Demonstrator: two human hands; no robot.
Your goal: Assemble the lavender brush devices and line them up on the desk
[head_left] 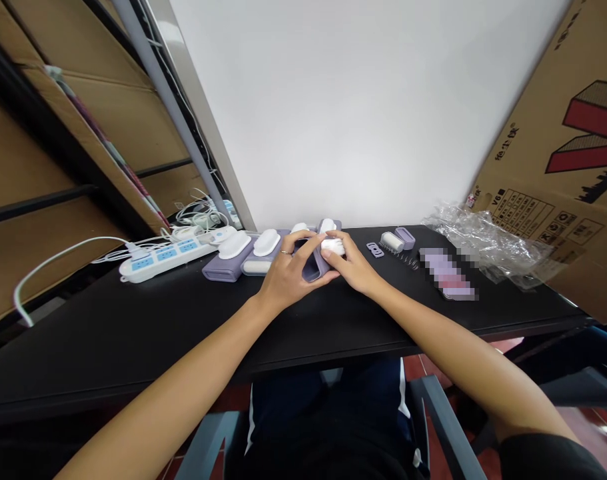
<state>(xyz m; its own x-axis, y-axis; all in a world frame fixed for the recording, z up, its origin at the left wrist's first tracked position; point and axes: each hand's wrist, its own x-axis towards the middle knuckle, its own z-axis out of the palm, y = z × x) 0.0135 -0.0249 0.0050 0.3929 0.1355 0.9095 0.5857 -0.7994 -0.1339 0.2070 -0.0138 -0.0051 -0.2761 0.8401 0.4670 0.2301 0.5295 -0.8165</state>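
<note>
Near the middle of the table my left hand is closed around a hollow purple casing whose open end faces me. My right hand curls over the casing's right side, its fingers and thumb pinching a white ribbed part. Whether that part is joined to the casing is hidden by the fingers. Just left of my left hand stand several purple units with white oval tops, among them one purple unit. Right of my right hand lie a small purple plate with holes, a white cylinder, a purple cap and a coil spring.
A white power strip with tangled cables lies at the left. Toward the right are a pixelated phone-shaped object and crumpled clear plastic. A large cardboard box leans there. The white wall borders the black table.
</note>
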